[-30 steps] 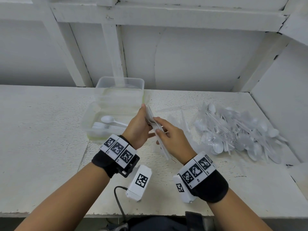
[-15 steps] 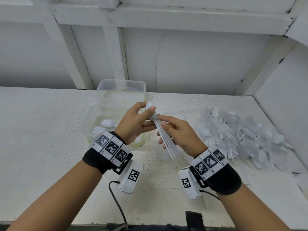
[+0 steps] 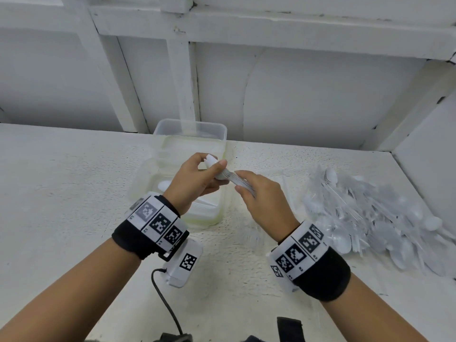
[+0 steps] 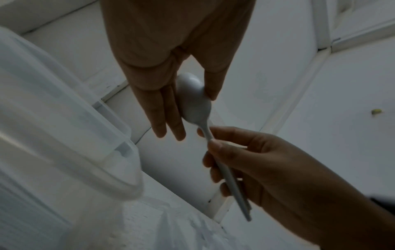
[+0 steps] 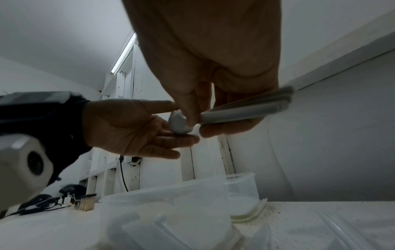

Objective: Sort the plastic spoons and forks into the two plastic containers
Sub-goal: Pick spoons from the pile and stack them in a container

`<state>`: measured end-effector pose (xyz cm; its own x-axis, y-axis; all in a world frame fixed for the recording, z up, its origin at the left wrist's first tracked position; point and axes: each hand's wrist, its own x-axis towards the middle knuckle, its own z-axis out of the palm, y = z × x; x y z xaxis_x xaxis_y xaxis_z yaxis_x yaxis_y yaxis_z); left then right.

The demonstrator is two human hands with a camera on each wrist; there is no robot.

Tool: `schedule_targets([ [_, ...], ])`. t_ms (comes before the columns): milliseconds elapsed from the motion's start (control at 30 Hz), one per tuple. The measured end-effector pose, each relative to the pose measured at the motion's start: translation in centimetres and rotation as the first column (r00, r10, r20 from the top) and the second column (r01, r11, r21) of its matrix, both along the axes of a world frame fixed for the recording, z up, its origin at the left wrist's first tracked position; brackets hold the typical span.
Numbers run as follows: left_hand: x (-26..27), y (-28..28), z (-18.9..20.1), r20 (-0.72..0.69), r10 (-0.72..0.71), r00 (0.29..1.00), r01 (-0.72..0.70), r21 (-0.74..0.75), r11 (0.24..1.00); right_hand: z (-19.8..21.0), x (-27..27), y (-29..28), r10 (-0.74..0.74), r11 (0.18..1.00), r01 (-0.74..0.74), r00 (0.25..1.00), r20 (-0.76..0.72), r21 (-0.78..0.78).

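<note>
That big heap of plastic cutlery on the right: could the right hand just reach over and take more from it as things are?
Probably not yet. The right hand already grips a stack of spoons, shared with the left hand. Nothing blocks the way to the heap.

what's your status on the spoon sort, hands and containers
Right hand grips the spoon stack by its handles; left hand pinches its bowls. Stack above near container. Unsorted pile waits right. Nothing blocking.
</note>
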<state>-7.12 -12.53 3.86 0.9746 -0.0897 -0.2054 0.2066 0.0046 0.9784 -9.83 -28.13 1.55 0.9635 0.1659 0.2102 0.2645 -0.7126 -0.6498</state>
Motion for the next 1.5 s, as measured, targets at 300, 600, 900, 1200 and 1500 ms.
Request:
schedule_targets([
  [300,2.5,7.5,0.4,0.100,-0.216,0.971,0.084,0.704,0.705,0.3,3.3,1.4,0.107,0.992,-0.112,0.991,-0.074,-0.056],
  [600,5.6,10.7,-3.8,-0.298,-0.438,0.848,0.375,0.922,0.098,-0.1,6.5,4.6,0.168,0.968,-0.198,0.967,-0.190,-0.154],
  [900,6.1,10.5,-4.8,-0.337,-0.430,0.838,0.410,0.908,0.087,-0.7,8.2,7.0,0.195,0.934,-0.267,0.938,-0.286,-0.240],
  [1200,6.5,10.1,-4.2,-0.428,-0.420,0.800,0.492,0.869,0.053,-1.0,8.7,7.8,0.194,0.892,-0.300,0.930,-0.312,-0.338],
  [1500,6.8,10.0,-3.5,-0.468,-0.444,0.764,0.541,0.840,0.046,-1.3,9.0,8.3,0.192,0.869,-0.301,0.937,-0.293,-0.394],
])
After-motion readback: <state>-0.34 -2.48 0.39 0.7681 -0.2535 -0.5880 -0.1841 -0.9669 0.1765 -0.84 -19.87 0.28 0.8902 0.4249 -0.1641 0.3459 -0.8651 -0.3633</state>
